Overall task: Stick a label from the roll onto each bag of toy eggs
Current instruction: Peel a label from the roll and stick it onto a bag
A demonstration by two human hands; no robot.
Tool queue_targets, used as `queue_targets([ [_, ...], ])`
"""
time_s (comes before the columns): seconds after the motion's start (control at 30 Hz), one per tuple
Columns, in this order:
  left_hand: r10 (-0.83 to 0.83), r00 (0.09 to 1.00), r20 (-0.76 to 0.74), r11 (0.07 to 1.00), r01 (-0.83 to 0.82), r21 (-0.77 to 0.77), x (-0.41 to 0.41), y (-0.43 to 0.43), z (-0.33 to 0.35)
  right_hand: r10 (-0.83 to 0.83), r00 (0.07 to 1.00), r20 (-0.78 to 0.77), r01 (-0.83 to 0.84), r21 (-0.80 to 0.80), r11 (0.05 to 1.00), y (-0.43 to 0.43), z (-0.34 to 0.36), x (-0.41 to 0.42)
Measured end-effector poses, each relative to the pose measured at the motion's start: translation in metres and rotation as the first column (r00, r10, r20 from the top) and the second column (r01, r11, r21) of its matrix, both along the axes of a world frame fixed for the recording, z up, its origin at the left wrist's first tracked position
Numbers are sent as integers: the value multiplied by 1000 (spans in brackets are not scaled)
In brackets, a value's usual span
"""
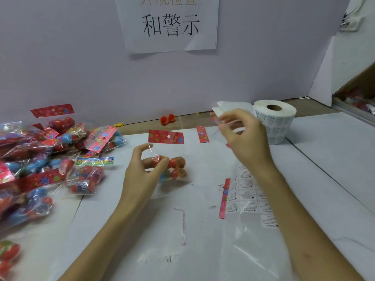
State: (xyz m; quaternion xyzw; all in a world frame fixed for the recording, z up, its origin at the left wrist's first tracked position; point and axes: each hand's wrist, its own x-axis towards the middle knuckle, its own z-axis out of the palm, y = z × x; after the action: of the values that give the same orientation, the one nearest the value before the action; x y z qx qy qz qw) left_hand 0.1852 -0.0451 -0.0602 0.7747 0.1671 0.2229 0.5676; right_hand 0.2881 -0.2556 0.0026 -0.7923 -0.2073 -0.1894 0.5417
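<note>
Head view: looks down on a white table [203,230] with both forearms reaching in.
Left hand [142,171]: fingers curled. Thumb and fingertips pinch the clear bag [172,167] at its egg end and hold it on or just above the table.
Bag position: centre of the table, just right of the left hand. Its red card top [166,136] is at the far end.
Bag long axis: runs away from the person, eggs near, card far.
Right hand [241,136]: raised, fingers drawn towards a pinch at the tips. Motion blur hides what it holds, so this cannot be determined.
Roll [274,120]: stands on end just behind the right hand, with white paper trailing from it at the fingertips.
Key relation: the bag lies left of the right hand and nearer the person. A label would have to travel leftwards and down onto it.
Nearer hand: the left, already on the bag.
Loose label strip [245,197]: flat under the right forearm.
Pile of bags [50,159]: at the left edge, well apart from the roll.
</note>
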Motion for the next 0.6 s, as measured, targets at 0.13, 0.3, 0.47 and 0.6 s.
queue_targets([
  [0.13, 44, 997, -63, 996, -39, 85, 1, 1, -1, -384, 921, -66, 357, -251, 900, -26, -9, 16],
  [0.3, 185, 981, 54, 951, -192, 243, 0, 1, 0, -219, 874, -435, 189, -111, 976, -34, -13, 23],
  [0.47, 95, 921, 379, 912, -233, 338, -5, -7, 6, -56, 816, -575, 64, -7, 998, -22, -11, 19],
  [0.6, -139, 942, 304, 976, 77, 206, -10, -22, 10, 36, 804, -594, -24, 27, 999, -12, -12, 11],
])
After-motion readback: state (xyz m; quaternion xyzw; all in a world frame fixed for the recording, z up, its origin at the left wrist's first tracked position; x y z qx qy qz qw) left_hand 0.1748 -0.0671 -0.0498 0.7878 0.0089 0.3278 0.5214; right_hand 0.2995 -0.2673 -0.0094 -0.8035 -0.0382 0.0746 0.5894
